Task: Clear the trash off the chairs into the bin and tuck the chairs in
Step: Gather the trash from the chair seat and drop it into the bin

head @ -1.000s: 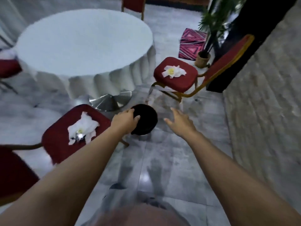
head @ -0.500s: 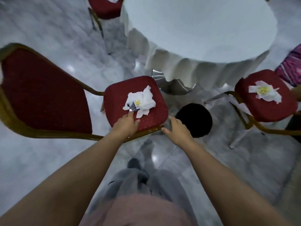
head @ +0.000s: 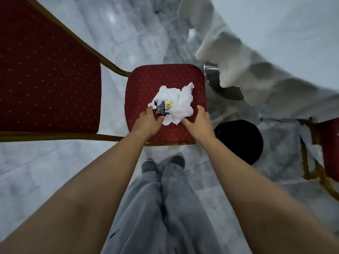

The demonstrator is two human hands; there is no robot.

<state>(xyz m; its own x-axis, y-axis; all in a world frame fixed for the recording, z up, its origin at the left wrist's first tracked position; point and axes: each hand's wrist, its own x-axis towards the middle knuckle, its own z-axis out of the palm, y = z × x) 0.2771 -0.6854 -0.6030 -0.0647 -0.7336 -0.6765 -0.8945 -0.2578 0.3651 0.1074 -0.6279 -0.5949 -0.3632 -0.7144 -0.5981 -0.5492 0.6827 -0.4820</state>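
A red chair with a gold frame stands in front of me, its seat (head: 146,83) facing the table and its backrest (head: 45,70) at the left. On the seat lies crumpled white tissue (head: 181,103) with a small dark wrapper (head: 161,107) and a yellow bit. My left hand (head: 148,121) rests on the seat at the trash's left edge, fingers reaching to the wrapper. My right hand (head: 198,121) lies at its right edge, fingers spread and touching the tissue. A black round bin (head: 240,142) sits on the floor just right of the chair.
A round table with a white pleated cloth (head: 256,61) and a metal base (head: 212,76) fills the upper right. A second red chair (head: 328,147) shows at the right edge. The floor is grey marble (head: 128,33). My legs and shoes (head: 161,165) stand behind the chair.
The view swung from the bin down onto the left chair. Both hands moved forward over the seat and now flank the trash; the left hand had been at the bin's rim one second ago.
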